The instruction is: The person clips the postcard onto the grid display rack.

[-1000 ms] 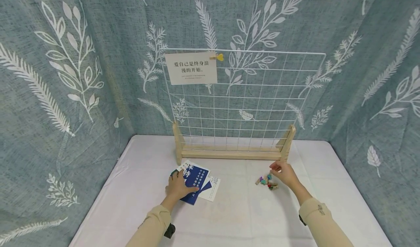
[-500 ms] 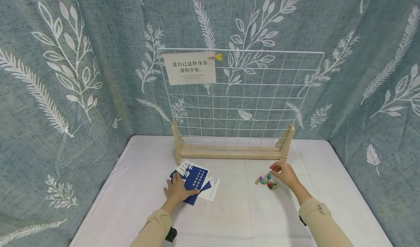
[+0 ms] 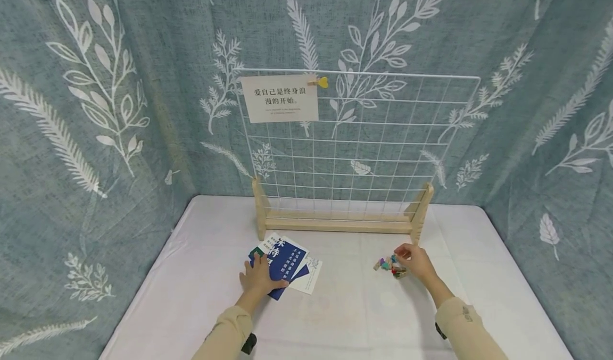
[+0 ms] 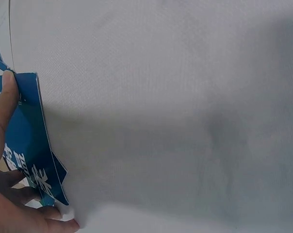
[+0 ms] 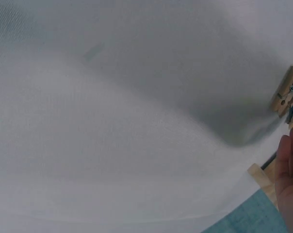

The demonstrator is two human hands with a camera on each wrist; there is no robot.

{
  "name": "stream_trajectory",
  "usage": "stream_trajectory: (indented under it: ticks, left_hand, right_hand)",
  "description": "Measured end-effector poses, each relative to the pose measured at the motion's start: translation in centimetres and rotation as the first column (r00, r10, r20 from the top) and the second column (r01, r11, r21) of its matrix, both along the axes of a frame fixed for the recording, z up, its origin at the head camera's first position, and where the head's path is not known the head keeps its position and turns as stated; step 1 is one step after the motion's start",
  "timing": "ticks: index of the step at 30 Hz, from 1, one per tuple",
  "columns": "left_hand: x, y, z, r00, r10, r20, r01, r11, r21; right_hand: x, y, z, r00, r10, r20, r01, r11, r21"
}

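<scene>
My left hand [image 3: 257,279] grips a blue card [image 3: 287,259] with white Chinese characters, on top of a fanned stack at the table's left. In the left wrist view its thumb [image 4: 8,92] lies on the card's face, with the other fingers at an edge. White cards [image 3: 308,280] show beneath on the right; a green one is partly covered. On the right, my right hand [image 3: 417,261] pinches a small wooden clothespin with a blue ornament [image 3: 394,258] at a little pile of clothespins [image 3: 384,265]. The right wrist view shows only part of that pile [image 5: 285,94].
Behind the hands stands a white wire grid [image 3: 359,136] on a wooden base [image 3: 335,224]. A white card [image 3: 280,107] with Chinese text hangs at its upper left, held by a yellow-heart clothespin [image 3: 321,82]. Patterned curtains [image 3: 105,152] surround the white-covered table [image 3: 345,312].
The top blue card has shifted slightly to the right, uncovering more white beneath it. My right hand has lowered a little toward the clothespin pile. The view has shifted slightly.
</scene>
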State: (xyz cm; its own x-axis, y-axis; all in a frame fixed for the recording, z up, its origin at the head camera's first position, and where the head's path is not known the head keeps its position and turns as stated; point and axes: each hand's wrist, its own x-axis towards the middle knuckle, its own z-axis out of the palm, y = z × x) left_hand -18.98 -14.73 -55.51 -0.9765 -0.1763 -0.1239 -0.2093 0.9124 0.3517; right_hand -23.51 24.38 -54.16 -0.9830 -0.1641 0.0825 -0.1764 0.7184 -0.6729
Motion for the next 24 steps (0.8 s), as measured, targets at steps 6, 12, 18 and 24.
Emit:
stream_trajectory:
  ticks: [6,12,18,24]
  left_hand:
    - [0.1,0.0,0.3,1.000,0.001,-0.003,-0.001,1.000,0.008]
    - [0.6,0.1,0.3,0.999,-0.012,-0.037,0.014,1.000,0.028]
    - [0.8,0.2,0.2,0.998,-0.013,-0.059,0.015,1.000,0.025]
    - [0.6,0.1,0.2,0.997,-0.009,-0.071,0.011,0.999,0.035]
  right_hand:
    - [0.5,-0.1,-0.5,0.999,-0.049,0.018,0.049,0.999,-0.015]
    - [0.8,0.1,-0.9,0.997,-0.081,-0.002,0.081,0.996,-0.021]
    - [1.0,0.2,-1.4,0.996,-0.095,-0.005,0.094,0.995,-0.030]
    - [0.7,0.2,-1.7,0.996,-0.070,-0.054,0.072,0.997,0.037]
